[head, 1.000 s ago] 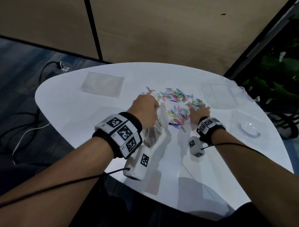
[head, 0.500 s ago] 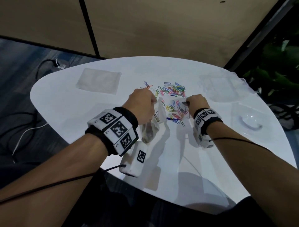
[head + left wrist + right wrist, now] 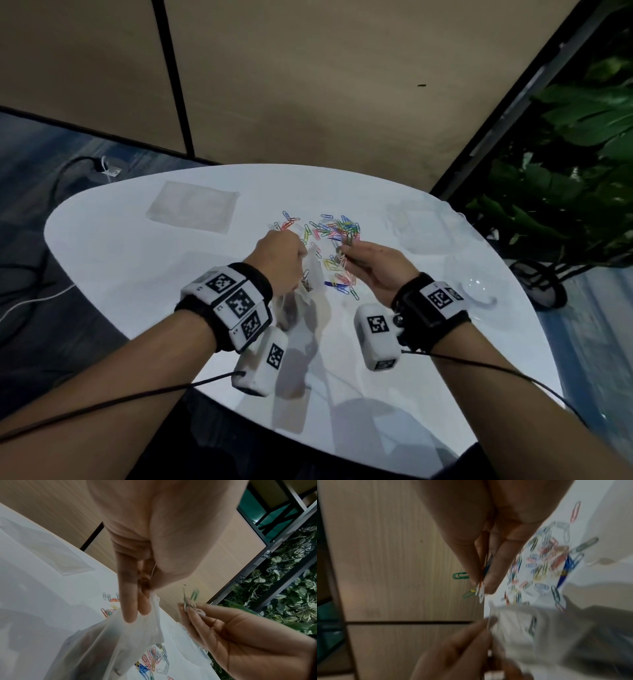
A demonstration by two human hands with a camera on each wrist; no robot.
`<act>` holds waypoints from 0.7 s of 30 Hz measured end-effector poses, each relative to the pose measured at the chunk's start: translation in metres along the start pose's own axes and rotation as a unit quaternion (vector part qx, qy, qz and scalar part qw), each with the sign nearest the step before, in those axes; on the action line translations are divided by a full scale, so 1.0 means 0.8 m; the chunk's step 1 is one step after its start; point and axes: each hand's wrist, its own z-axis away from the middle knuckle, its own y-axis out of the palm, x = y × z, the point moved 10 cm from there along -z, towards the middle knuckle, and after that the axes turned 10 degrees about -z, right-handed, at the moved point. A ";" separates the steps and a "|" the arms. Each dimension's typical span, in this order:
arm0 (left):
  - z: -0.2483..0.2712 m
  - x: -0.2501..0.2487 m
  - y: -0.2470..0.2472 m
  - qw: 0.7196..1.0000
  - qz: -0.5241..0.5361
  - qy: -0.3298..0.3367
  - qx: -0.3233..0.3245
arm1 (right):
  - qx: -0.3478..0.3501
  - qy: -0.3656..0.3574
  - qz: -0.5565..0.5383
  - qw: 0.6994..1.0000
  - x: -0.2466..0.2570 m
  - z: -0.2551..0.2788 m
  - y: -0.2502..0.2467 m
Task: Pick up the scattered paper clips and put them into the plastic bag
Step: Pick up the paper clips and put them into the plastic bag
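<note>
Coloured paper clips (image 3: 337,229) lie scattered on the white table (image 3: 137,260), with more of the paper clips (image 3: 154,658) seen in the left wrist view. My left hand (image 3: 282,263) pinches the rim of a clear plastic bag (image 3: 310,277), which hangs down with a few clips inside. The bag (image 3: 130,635) sags below my left fingers (image 3: 130,601). My right hand (image 3: 373,260) is raised just right of the bag mouth and pinches a small bunch of clips (image 3: 477,588) between thumb and fingers. That bunch (image 3: 192,599) sticks up from the fingertips.
A flat clear bag (image 3: 193,207) lies at the table's back left. More clear plastic (image 3: 421,226) and a clear lid-like piece (image 3: 479,291) lie on the right. A wooden wall (image 3: 308,85) stands behind and green plants (image 3: 582,154) to the right.
My right hand has lifted off the pile with clips pinched in it, turned palm-up and moved toward the bag mouth. The left hand keeps holding the bag.
</note>
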 end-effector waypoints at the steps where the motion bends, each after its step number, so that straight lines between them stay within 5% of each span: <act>1: 0.000 0.001 0.001 1.000 0.006 -0.005 0.001 | 0.017 0.005 0.010 1.000 -0.010 0.009 0.014; 5: 0.002 0.001 0.002 1.000 0.028 -0.006 -0.001 | 0.008 -0.046 0.137 0.990 -0.030 0.023 0.045; 9: 0.006 -0.004 0.006 1.000 0.015 0.018 0.000 | 0.002 -0.091 0.350 0.932 -0.040 0.016 0.059; 13: 0.003 -0.006 0.008 0.999 0.017 0.034 0.002 | 0.012 -0.113 0.396 0.911 -0.042 0.018 0.070; 18: 0.002 -0.006 0.004 0.999 0.010 0.035 -0.003 | 0.083 -0.151 0.553 0.815 -0.027 0.029 0.102; 21: -0.001 -0.002 -0.001 0.999 0.023 0.026 -0.011 | 0.111 -0.175 0.536 0.818 -0.008 0.036 0.107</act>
